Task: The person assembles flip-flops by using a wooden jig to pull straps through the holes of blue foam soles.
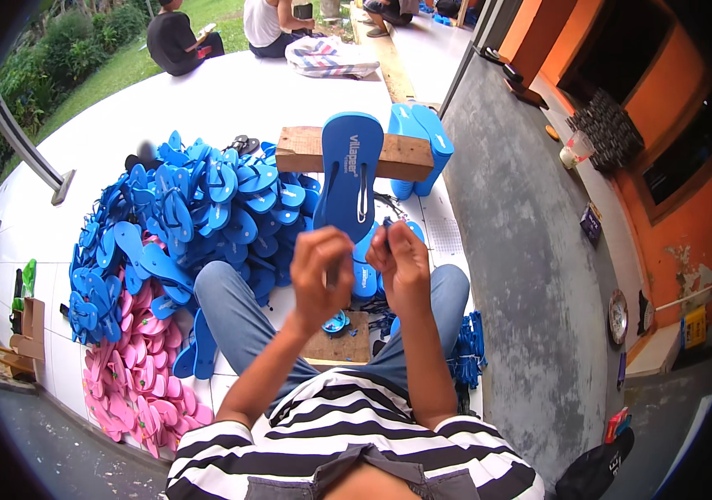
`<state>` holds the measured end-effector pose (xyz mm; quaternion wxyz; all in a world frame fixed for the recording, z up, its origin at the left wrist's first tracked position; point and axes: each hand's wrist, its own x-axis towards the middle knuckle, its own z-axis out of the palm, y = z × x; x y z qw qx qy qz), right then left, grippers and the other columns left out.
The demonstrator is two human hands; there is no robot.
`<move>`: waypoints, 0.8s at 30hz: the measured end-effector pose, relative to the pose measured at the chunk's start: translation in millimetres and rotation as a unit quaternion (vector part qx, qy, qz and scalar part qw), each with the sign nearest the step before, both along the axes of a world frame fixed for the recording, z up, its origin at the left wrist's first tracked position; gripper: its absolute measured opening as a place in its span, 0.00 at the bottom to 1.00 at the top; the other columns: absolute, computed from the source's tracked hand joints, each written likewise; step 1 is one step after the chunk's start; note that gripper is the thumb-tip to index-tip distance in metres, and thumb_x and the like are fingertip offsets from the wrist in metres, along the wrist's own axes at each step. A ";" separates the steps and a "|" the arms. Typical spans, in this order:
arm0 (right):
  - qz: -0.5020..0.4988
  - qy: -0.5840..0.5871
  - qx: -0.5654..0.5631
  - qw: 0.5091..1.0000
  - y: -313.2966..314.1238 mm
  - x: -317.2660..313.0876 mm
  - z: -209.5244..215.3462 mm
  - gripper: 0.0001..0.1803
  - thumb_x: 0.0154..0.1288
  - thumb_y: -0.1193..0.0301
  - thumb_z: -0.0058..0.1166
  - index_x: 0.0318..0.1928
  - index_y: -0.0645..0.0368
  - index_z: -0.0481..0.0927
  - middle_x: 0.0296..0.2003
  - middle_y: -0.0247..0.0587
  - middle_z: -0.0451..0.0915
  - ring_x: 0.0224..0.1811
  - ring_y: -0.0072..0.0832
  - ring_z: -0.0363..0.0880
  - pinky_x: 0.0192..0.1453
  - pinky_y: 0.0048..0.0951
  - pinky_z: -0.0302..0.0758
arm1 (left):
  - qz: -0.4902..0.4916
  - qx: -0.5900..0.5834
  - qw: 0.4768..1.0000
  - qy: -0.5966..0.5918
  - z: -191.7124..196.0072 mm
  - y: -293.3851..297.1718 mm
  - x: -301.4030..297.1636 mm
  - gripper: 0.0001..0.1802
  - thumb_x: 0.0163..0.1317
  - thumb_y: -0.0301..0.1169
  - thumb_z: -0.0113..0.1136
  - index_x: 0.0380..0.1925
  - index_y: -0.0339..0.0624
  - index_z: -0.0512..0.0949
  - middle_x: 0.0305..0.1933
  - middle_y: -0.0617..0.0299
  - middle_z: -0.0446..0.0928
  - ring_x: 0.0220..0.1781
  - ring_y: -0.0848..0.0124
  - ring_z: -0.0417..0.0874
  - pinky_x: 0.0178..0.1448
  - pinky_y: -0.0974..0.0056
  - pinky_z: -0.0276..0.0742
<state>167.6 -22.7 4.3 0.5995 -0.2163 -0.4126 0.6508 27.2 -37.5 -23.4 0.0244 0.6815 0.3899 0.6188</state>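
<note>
A blue flip-flop (347, 187) stands upright in front of me, leaning on a wooden block (299, 148). A thin strap end or wire loop shows against its lower right side. My left hand (322, 275) is just below the flip-flop's lower end, fingers curled; whatever they hold is hidden. Beside it, my right hand (403, 265) is raised with thumb and fingers pinched around a small dark piece, too small to name. Under my hands, between my legs, a small round blue item (337, 322) sits on a brown board (346, 343).
To the left lie heaps of blue flip-flops (177, 204) and pink flip-flops (143, 367). More blue soles (420, 142) stand behind the block. A bundle of blue straps (467, 350) is by my right knee. Other people (179, 42) sit at the far edge.
</note>
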 end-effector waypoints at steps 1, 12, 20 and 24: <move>0.031 -0.016 0.019 0.999 7.4 1.5 1.7 0.21 0.78 0.57 0.43 0.34 0.61 0.75 0.23 0.27 0.65 0.26 0.16 0.59 0.32 0.21 0.58 | 0.004 0.001 1.000 -0.009 13.3 10.7 -9.0 0.17 0.51 0.18 0.61 0.43 0.38 0.77 0.46 0.53 0.77 0.46 0.60 0.78 0.47 0.60 0.73; 0.121 -0.087 0.094 0.984 32.7 0.7 -9.6 0.23 0.76 0.54 0.47 0.33 0.62 0.78 0.19 0.24 0.62 0.23 0.14 0.54 0.29 0.20 0.52 | -0.072 -0.188 0.977 0.071 109.4 95.7 -36.2 0.15 0.66 0.33 0.60 0.46 0.32 0.76 0.37 0.52 0.82 0.39 0.64 0.82 0.47 0.61 0.76; 0.125 -0.018 0.083 0.989 63.6 -6.5 -30.7 0.20 0.76 0.55 0.46 0.31 0.57 0.71 0.21 0.27 0.60 0.23 0.17 0.54 0.28 0.23 0.51 | -0.136 -0.170 0.975 -0.046 97.4 92.4 -26.7 0.14 0.67 0.33 0.60 0.45 0.33 0.76 0.35 0.56 0.81 0.38 0.75 0.79 0.43 0.68 0.75; 0.083 -0.152 0.052 0.984 36.9 5.9 -12.6 0.19 0.75 0.57 0.48 0.37 0.62 0.76 0.22 0.28 0.68 0.24 0.17 0.62 0.30 0.23 0.59 | -0.211 -0.175 0.947 -0.167 71.6 64.0 -25.8 0.13 0.69 0.32 0.59 0.46 0.34 0.76 0.38 0.61 0.81 0.40 0.78 0.78 0.44 0.72 0.74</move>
